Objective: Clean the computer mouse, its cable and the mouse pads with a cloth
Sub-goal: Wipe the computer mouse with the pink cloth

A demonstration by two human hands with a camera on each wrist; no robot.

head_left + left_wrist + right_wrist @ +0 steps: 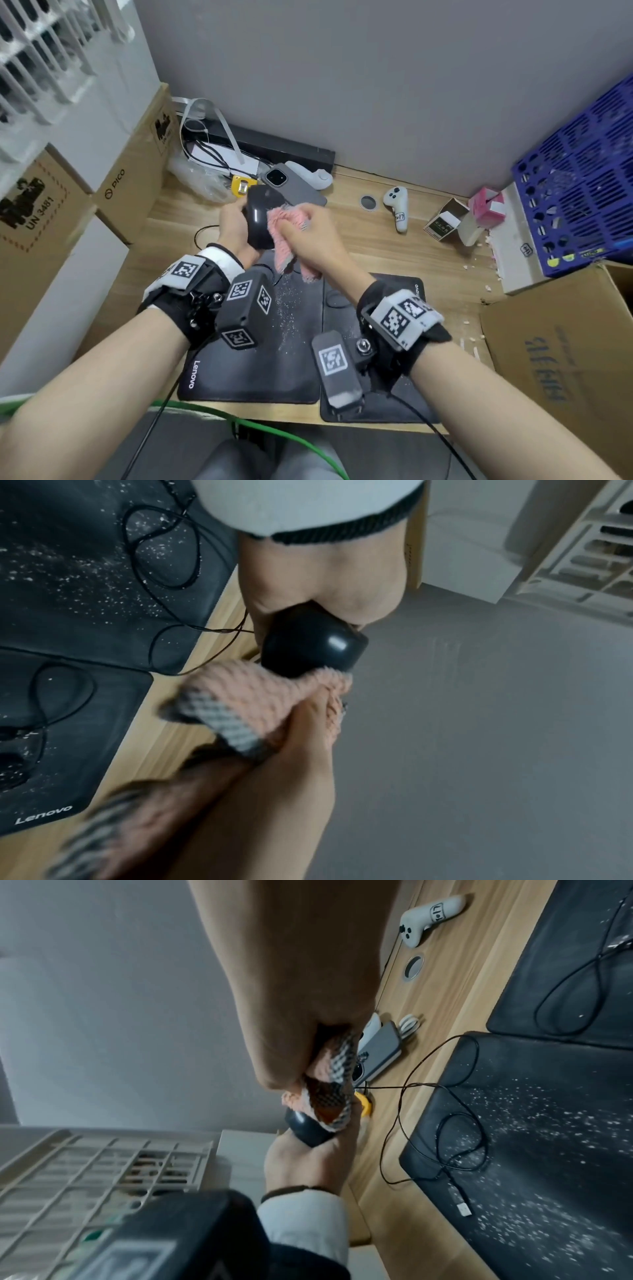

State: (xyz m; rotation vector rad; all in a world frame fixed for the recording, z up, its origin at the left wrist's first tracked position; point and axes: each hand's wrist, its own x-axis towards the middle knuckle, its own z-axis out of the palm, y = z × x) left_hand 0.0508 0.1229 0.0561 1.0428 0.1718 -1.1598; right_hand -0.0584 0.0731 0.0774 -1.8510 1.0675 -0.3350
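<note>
My left hand (236, 222) grips a glossy black mouse (259, 219) and holds it up above the desk, beyond the pads. A pink cloth (286, 236) with a grey checked underside is bunched in my right hand (308, 233) and pressed against the mouse's right side. The mouse (311, 645) and the cloth (246, 704) meet in the left wrist view too. The thin black cable (441, 1123) loops over the left mouse pad (274, 356), which is speckled with white crumbs. The right mouse pad (383, 291) lies beside it.
A grey phone (291, 185), white controllers (397, 205) and a tangle of cables (209, 150) lie at the back of the wooden desk (376, 240). Cardboard boxes (130, 178) stand on the left, another box (561, 342) and a blue crate (582, 192) on the right.
</note>
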